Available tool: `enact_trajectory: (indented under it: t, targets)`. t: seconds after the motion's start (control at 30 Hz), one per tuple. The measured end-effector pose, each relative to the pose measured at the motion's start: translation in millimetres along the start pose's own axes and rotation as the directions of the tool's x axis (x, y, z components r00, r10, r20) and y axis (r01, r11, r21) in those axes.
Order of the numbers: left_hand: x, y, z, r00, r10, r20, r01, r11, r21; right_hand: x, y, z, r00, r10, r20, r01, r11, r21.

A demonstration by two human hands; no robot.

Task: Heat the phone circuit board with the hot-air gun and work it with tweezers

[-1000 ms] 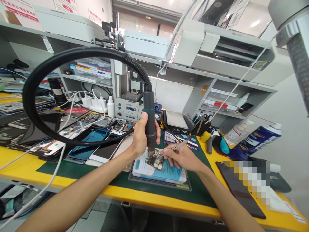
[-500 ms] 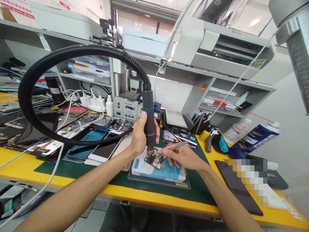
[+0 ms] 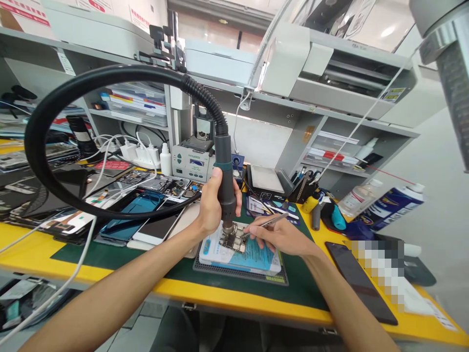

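Note:
My left hand (image 3: pixel 213 203) is wrapped round the dark handle of a hot air gun (image 3: pixel 227 188), held upright with its metal nozzle just over a circuit board (image 3: pixel 236 240). A thick black hose loops from its top out to the left. Between the thumb and fingers of my right hand (image 3: pixel 273 234) is a pair of metal tweezers (image 3: pixel 269 221), slanting down to the board's right side. Whether the tips touch the board I cannot tell. Beneath the board lies a blue-and-white packet (image 3: pixel 256 261) on a dark grey perforated pad (image 3: pixel 205 267).
Behind my left hand stands the hot air station (image 3: pixel 192 164). Phones and phone parts, including a blue phone (image 3: pixel 134 215), crowd the left. On the right are a dark tablet-like panel (image 3: pixel 361 283), a spray can (image 3: pixel 392 208) and a clear bottle (image 3: pixel 361 195). A white cable (image 3: pixel 86 252) crosses the left side.
The circuit board has turned slightly under the nozzle, and the tweezers have shifted a little with my right hand. My left hand keeps its hold on the hot air gun.

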State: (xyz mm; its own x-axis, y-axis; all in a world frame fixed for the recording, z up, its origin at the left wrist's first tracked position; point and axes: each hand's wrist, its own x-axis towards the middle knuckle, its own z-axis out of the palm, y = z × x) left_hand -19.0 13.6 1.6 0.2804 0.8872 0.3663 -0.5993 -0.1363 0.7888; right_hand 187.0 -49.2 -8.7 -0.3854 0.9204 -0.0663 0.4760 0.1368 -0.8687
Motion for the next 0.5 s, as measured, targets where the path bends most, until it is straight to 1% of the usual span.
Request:
enact_trajectory:
  t: [0.2,0.5]
  targets:
    - [-0.1,-2.0,-1.3,1.000,0.002,0.002,-0.002,1.000,0.008,-0.6,5.1,-2.6,1.000,-0.006,0.016,0.006,1.000,-0.010]
    - [-0.6,-3.1,0.7,1.000,0.010,0.005,-0.010,1.000,0.016,-1.3,-0.9,-3.5,0.999,-0.015,0.029,0.016,0.999,-0.030]
